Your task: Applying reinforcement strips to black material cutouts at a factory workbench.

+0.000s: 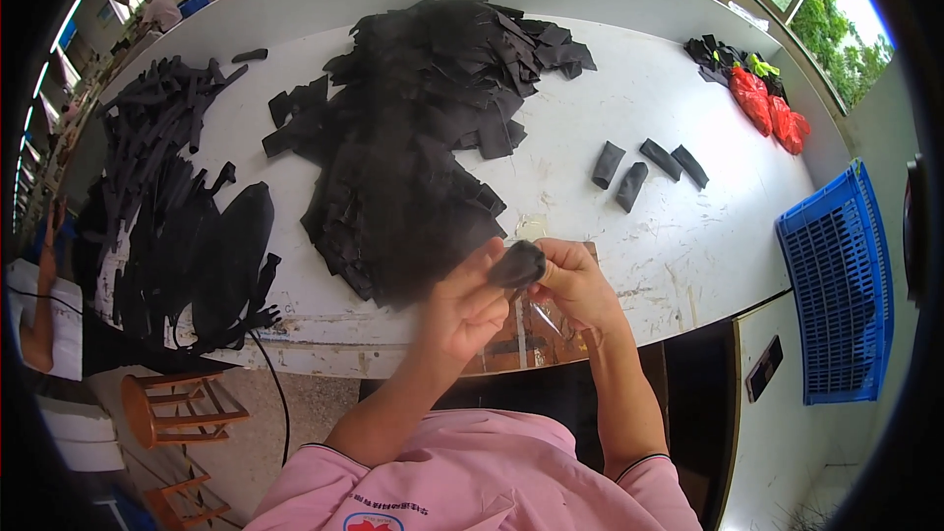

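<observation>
Close in front of me, over the table's near edge, a short black fabric tube is held between both hands. My left hand is closed around its left end, with some fingers curled beneath. At its right end, my right hand pinches the rim between thumb and fingers. Just beyond my left hand lies a large heap of flat black fabric pieces. Several similar black tubes rest on the white table to the right of the heap.
Narrow black rolls and longer dark pieces lie at the left. Red plastic bags sit at the far right, near a blue crate and a phone. A wooden stool and another person's arm are at left.
</observation>
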A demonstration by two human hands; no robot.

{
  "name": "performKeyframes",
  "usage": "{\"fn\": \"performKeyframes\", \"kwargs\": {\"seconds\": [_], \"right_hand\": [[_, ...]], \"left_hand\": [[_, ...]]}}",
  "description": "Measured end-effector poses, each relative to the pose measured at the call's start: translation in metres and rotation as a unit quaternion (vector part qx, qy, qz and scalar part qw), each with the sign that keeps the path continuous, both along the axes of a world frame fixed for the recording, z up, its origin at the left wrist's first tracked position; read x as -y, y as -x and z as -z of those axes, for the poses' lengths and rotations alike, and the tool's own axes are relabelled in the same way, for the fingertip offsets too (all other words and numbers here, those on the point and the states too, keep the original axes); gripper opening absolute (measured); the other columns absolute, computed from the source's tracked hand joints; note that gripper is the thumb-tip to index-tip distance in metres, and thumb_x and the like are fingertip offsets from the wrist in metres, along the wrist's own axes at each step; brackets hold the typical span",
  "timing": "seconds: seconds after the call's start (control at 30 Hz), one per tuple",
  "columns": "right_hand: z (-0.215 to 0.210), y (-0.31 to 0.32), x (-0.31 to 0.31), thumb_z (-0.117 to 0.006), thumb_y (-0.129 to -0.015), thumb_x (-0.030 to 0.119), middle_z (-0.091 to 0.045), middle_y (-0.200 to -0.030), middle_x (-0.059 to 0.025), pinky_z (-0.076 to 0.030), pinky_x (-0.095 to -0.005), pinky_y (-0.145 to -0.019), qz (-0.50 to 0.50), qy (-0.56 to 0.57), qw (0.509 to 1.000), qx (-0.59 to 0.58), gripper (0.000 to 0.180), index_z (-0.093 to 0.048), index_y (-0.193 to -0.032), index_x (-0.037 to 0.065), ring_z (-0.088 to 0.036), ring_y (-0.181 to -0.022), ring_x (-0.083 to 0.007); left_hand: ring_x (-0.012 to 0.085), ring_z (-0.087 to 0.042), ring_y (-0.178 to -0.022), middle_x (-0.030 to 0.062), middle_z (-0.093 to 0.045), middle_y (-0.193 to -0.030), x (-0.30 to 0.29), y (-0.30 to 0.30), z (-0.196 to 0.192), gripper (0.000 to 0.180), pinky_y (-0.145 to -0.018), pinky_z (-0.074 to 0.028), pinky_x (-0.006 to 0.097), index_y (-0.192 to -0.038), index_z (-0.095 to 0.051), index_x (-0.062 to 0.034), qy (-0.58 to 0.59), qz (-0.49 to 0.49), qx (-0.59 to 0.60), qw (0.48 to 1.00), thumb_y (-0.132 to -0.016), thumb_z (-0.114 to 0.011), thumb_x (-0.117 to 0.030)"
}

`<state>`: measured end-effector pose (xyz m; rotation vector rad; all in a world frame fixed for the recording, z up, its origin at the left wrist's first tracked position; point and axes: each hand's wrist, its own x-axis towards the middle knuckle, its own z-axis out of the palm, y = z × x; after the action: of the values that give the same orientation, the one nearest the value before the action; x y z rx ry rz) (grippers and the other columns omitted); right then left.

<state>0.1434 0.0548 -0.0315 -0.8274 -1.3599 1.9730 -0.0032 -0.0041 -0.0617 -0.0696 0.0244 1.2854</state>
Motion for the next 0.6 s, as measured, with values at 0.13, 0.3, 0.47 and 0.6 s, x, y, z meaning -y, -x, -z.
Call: {"fn": "performKeyframes", "kwargs": {"seconds": [0.13, 0.3, 0.47, 0.6], "right_hand": [[0.026, -0.008, 0.006, -0.054, -0.083, 0.023, -0.049, -0.062, 0.0037, -0.033, -0.0185, -0.049, 0.025, 0.064, 0.995, -0.078, 0.02, -0.055, -0.072, 0.006, -0.042, -0.055, -0.0043], [0.012, -0.011, 0.004, -0.054, -0.083, 0.024, -0.051, -0.063, 0.0019, -0.036, -0.0201, -0.052, 0.081, -0.081, 0.993, 0.029, 0.022, -0.056, -0.076, 0.003, -0.046, -0.057, -0.0059], [-0.039, -0.002, 0.02, -0.062, -0.07, 0.034, -0.054, -0.07, -0.0055, -0.042, -0.0292, -0.056, 0.135, -0.512, 0.816, 0.231, 0.031, -0.057, -0.076, 0.004, -0.053, -0.07, -0.0195], [-0.042, -0.001, 0.022, -0.063, -0.067, 0.033, -0.05, -0.061, -0.002, -0.044, -0.0318, -0.051, 0.068, -0.626, 0.671, 0.392, 0.028, -0.054, -0.064, 0.006, -0.055, -0.067, -0.0201]], "left_hand": [[0.0024, -0.043, -0.05, 0.0087, -0.057, -0.09, 0.006, -0.005, -0.018, 0.022, -0.043, -0.032, 0.015, -0.105, -0.053, -0.0041, -0.041, -0.034, -0.367, 0.929, -0.084, -0.047, -0.007], [0.013, -0.054, -0.087, 0.013, -0.054, -0.104, -0.006, 0.004, -0.041, 0.029, -0.078, -0.041, 0.023, -0.107, -0.053, -0.0012, -0.256, -0.215, -0.684, 0.648, -0.078, -0.056, 0.0], [0.0167, -0.053, -0.091, 0.0146, -0.056, -0.101, 0.002, 0.0, -0.047, 0.014, -0.085, -0.039, 0.03, -0.09, -0.058, 0.0004, -0.201, -0.209, -0.543, 0.788, -0.076, -0.056, 0.003], [0.0174, -0.053, -0.091, 0.0143, -0.056, -0.1, 0.011, 0.002, -0.038, 0.009, -0.085, -0.04, 0.033, -0.085, -0.058, -0.0002, -0.154, -0.263, -0.486, 0.819, -0.076, -0.058, 0.001]]}}
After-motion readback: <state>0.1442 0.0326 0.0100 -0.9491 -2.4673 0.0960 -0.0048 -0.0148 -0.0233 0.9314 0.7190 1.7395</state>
